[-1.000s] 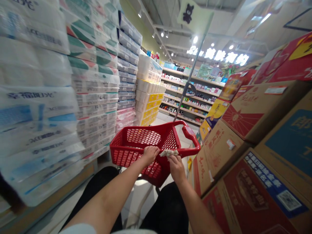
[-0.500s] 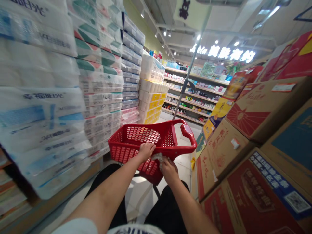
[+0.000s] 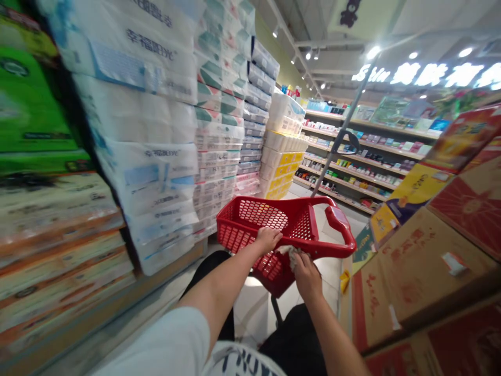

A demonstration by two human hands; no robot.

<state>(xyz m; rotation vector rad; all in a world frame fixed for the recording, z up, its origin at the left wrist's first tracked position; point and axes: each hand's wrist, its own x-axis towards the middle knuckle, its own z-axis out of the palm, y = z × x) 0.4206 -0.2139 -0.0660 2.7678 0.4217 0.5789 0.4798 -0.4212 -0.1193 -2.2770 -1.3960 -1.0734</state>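
A red plastic shopping cart [image 3: 250, 241] stands side-on in front of me, its handle [image 3: 340, 222] to the right. My left hand [image 3: 268, 239] is closed over the near top rim of the basket. In my right hand [image 3: 307, 269] is a crumpled, pale cloth [image 3: 290, 254], held against the cart's near side just under the rim. The fingertips of the right hand are partly hidden by the cloth and the hand itself. The basket holds nothing that I can make out.
Tall stacks of wrapped toilet paper [image 3: 156, 156] line the left side. Cardboard boxes [image 3: 426, 261] are piled close on the right. A grey pole [image 3: 340, 141] rises behind the cart, with stocked shelves [image 3: 352, 156] farther back. Pale floor tiles [image 3: 252, 308] show below.
My view has swung left, so the cart and both hands appear farther right. More packages show at the left. Both hands keep about the same place on the cart.
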